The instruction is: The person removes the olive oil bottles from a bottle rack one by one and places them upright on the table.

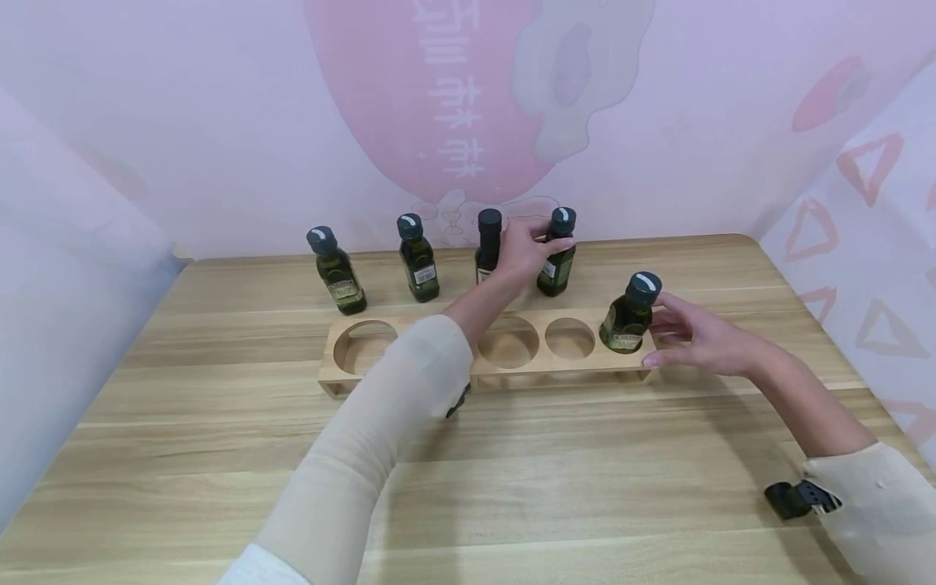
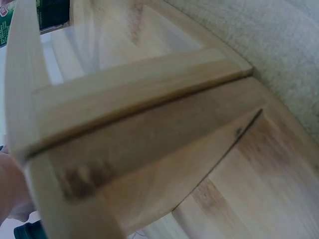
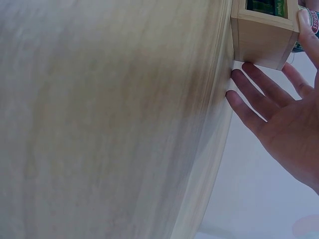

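In the head view, my left hand (image 1: 522, 248) reaches over the wooden rack (image 1: 457, 382), its thumb and fingers around the neck of a dark green bottle (image 1: 556, 272) standing behind it. My right hand (image 1: 695, 337) is at the rack's right end, beside a bottle (image 1: 627, 321) seated in the rightmost hole. The right wrist view has this hand (image 3: 289, 119) with its fingers spread and its thumb at the corner of the rack (image 3: 264, 40). Close up, the left wrist view is filled by the rack (image 2: 139, 99); my forearm covers part of it in the head view.
Behind the rack stand a left bottle (image 1: 340, 280), another bottle (image 1: 420, 264) and a slimmer bottle (image 1: 488, 240) right beside my left hand. The wooden table (image 1: 219, 455) ends at a pale printed backdrop (image 1: 241, 122).
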Available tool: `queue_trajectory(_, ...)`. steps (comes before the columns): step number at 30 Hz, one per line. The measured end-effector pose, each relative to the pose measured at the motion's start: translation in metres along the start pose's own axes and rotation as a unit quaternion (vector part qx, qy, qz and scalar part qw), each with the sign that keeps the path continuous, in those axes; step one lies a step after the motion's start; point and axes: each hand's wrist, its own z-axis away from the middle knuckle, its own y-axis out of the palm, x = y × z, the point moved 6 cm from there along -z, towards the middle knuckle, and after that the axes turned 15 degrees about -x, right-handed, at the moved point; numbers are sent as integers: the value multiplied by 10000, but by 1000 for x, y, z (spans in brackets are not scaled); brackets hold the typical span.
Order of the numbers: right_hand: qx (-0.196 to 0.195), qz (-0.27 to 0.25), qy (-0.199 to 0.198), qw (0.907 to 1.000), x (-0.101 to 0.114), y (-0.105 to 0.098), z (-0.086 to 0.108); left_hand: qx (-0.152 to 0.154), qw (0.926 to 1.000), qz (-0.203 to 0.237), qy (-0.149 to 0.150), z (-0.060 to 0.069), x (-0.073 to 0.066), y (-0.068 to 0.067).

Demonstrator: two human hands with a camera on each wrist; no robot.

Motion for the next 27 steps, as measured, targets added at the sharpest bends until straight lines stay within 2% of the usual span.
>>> queue_trajectory(3, 11, -2, -16, 10000, 1, 0, 0, 13, 10000, -64, 73, 1, -2, -1)
queue_trajectory(8, 8, 11, -49, 10000, 2, 1, 0, 238, 9996, -33, 117, 4, -7, -3)
queue_trajectory(15, -5, 20, 2, 10000, 5, 0, 2, 424, 9983, -360, -194, 11, -11, -17)
queue_trajectory(20, 7, 31, 24, 10000, 4, 0, 2, 834, 9935, -741, -231, 25, -16, -28)
queue_trajectory(27, -1, 70, 73, 9999, 5, 0, 2, 1232, 9866, -1066, -126, 48, -20, -51)
